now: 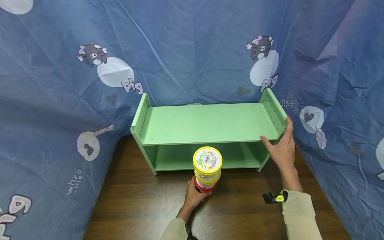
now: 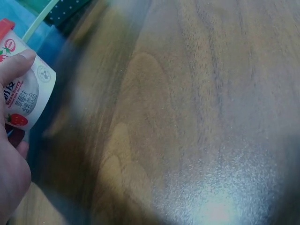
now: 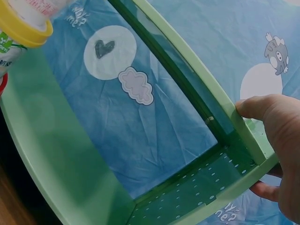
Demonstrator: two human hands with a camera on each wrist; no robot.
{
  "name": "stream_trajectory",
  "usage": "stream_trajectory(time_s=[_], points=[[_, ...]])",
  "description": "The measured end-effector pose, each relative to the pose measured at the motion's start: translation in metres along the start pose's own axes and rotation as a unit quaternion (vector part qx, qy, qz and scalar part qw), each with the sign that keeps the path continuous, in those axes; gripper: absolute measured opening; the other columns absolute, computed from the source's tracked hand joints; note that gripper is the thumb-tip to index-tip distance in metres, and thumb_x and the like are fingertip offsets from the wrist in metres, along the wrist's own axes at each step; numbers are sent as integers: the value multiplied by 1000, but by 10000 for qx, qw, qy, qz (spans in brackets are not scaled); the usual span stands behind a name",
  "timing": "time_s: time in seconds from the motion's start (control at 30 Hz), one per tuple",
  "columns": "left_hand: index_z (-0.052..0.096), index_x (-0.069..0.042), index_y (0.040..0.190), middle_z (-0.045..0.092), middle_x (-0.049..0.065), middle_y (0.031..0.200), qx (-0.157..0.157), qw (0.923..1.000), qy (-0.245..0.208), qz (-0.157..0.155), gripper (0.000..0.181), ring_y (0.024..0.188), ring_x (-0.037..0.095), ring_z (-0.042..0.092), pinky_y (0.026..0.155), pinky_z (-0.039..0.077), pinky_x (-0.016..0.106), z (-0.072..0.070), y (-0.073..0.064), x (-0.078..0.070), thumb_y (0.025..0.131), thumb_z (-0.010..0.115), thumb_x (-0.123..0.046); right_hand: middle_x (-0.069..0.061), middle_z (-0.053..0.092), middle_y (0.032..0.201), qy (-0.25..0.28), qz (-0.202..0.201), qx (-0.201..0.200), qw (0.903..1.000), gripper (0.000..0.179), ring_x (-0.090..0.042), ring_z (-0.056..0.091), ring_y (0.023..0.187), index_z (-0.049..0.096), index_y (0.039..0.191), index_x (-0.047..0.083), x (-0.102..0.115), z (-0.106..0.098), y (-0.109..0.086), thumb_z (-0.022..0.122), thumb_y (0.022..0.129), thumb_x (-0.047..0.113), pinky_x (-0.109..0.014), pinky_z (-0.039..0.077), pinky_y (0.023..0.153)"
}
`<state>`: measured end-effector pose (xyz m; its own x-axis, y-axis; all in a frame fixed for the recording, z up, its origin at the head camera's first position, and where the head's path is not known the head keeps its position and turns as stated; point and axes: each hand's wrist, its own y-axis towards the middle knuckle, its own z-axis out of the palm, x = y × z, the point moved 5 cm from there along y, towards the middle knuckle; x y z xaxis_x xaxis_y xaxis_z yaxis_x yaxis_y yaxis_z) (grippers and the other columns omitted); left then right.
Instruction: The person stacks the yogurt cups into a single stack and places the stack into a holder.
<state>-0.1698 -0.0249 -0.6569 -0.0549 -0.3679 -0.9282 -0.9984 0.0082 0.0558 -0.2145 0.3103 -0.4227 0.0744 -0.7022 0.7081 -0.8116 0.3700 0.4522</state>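
Observation:
My left hand [image 1: 192,195] grips a stack of plastic tubs from below, in front of the shelf's lower opening. On top of the stack is a tub with a yellow lid [image 1: 207,160], above another yellow lid [image 1: 208,180]. Lowest shows a red lid [image 1: 205,188]; in the left wrist view this white tub [image 2: 40,89] carries strawberry pictures, and my thumb lies along its side. My right hand [image 1: 283,146] grips the right end of a light green two-tier shelf [image 1: 204,123], thumb at the top board's front edge, fingers at the side panel [image 3: 248,176].
The shelf stands on a dark brown wooden surface [image 1: 144,203]. Behind it and along both sides hangs a blue cloth [image 1: 186,60] printed with pigs and lettering. Raised side panels with rows of holes edge the top board.

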Motion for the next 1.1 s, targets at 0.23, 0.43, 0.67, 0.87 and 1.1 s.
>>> stream_trajectory(time_s=[0.23, 0.43, 0.67, 0.87, 1.1], points=[[60, -11, 126, 70, 6, 111, -66, 9999, 67, 140, 78, 105, 22, 56, 92, 46, 37, -3, -1, -5, 58, 94, -28, -8, 27, 166, 19, 36, 24, 10000, 106, -47, 40, 142, 14, 160, 26, 0, -1, 0, 83, 79, 24, -67, 35, 107], [61, -12, 125, 71, 6, 111, -108, 9994, 104, 307, 77, 105, 23, 57, 92, 47, 37, -6, -3, -14, 58, 94, -28, -10, 28, 166, 7, 74, 31, 10000, 106, -49, 41, 140, 14, 160, 27, 0, -1, 0, 83, 80, 25, -68, 36, 104], [59, -11, 129, 69, 5, 113, -104, 9987, 226, 455, 80, 108, 23, 57, 94, 48, 40, -9, -4, -24, 59, 94, -29, -9, 28, 166, 17, 111, 81, 9999, 105, -50, 42, 139, 13, 160, 26, 1, -1, 0, 82, 81, 27, -69, 36, 103], [59, -11, 126, 70, 5, 113, -63, 9984, 238, 504, 76, 108, 24, 57, 93, 47, 42, -11, -5, -30, 60, 93, -29, -9, 28, 166, -1, 98, 67, 9999, 106, -51, 42, 138, 12, 160, 27, 1, -1, 0, 82, 80, 26, -69, 36, 103], [60, -12, 127, 69, 5, 115, -69, 9980, 294, 547, 75, 107, 23, 56, 92, 47, 41, -14, -5, -37, 62, 92, -29, -10, 28, 166, -2, 67, 52, 10000, 106, -51, 43, 138, 13, 160, 26, 1, -1, 0, 82, 81, 26, -70, 36, 102]])
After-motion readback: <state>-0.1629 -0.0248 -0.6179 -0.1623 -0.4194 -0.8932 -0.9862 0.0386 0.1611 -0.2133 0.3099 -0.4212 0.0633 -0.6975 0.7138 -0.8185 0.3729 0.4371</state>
